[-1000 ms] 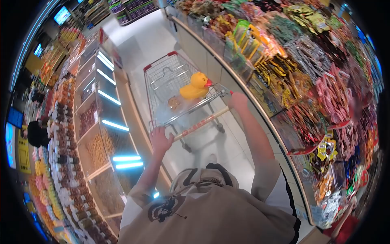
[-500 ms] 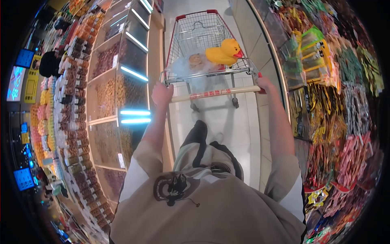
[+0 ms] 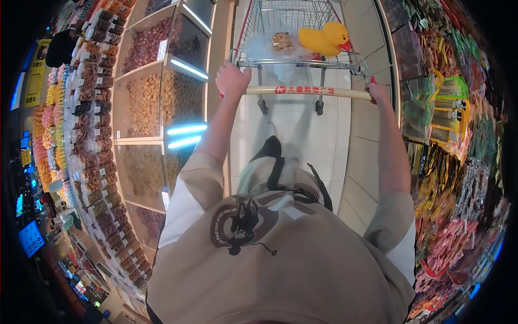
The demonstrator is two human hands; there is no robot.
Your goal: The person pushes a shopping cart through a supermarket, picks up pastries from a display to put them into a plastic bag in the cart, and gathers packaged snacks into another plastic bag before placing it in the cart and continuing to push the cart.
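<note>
Both of my hands grip the pale handle bar (image 3: 307, 91) of a wire shopping cart (image 3: 291, 16) in front of me. My left hand (image 3: 232, 80) is closed around the bar's left end, my right hand (image 3: 377, 92) around its right end. Inside the cart sits a large yellow toy duck (image 3: 324, 39) with a red beak, beside a clear bag holding a brown packet (image 3: 281, 41). My beige shirt fills the lower part of the view.
Glass bulk bins of nuts and dried goods (image 3: 156, 102) with lit strips line the left side. Hanging snack packets (image 3: 448, 119) cover the curved shelf on the right. A pale tiled aisle floor (image 3: 302, 140) runs between them. A person in dark clothing (image 3: 56, 46) stands far left.
The view has swung so the cart now points straight up the aisle instead of angled right. Both hands stay on the handle and the cart has moved up in the frame.
</note>
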